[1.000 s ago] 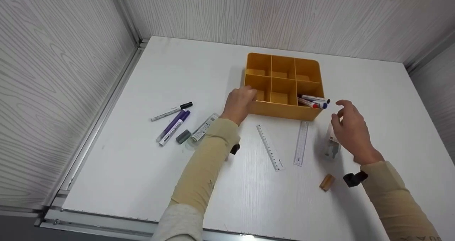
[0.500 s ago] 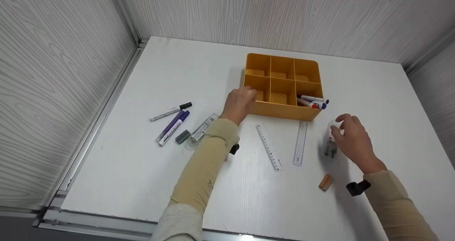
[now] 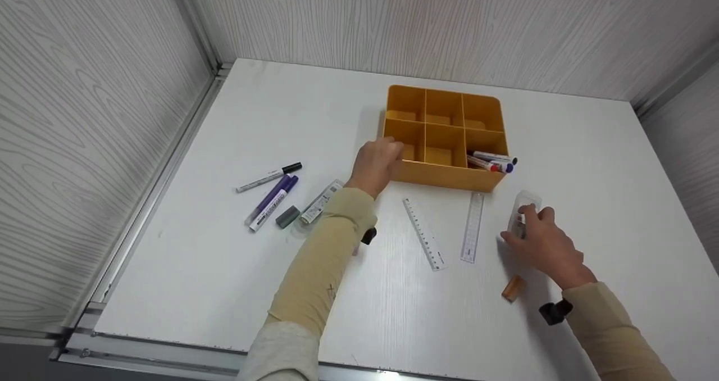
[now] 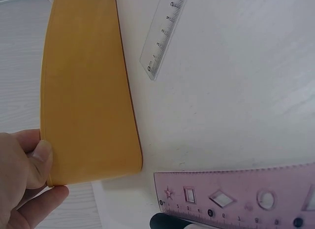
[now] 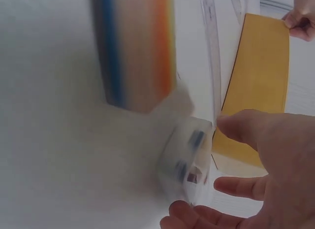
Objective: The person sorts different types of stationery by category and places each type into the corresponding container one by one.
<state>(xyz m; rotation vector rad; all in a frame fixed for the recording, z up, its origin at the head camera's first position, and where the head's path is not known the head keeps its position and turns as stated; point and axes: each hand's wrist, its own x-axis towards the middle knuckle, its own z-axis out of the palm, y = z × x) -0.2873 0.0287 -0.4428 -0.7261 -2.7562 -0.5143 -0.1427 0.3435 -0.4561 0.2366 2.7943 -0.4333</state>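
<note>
My left hand (image 3: 376,164) holds the near left corner of a yellow six-compartment organizer box (image 3: 449,176); in the left wrist view its thumb and fingers (image 4: 42,155) pinch the rim. Markers (image 3: 491,162) lean in the box's near right compartment. Over a small clear plastic case (image 3: 525,200) at the right, my right hand (image 3: 547,252) reaches down with fingers spread. The right wrist view shows the clear case (image 5: 189,160), with dark bits inside, beyond the parted thumb and fingers; whether they touch it is hard to tell.
Two clear rulers (image 3: 424,235) lie before the box. A striped block (image 5: 135,51), like an eraser, lies nearest the right wrist. Left of the left arm are markers (image 3: 272,201), a dark green block (image 3: 288,217) and a clear pack (image 3: 321,202). A pink ruler (image 4: 236,194) lies below the left hand.
My right hand has moved down and toward me, from above beside the box to the clear case, its fingers lowering around it. The left hand stays on the box corner.
</note>
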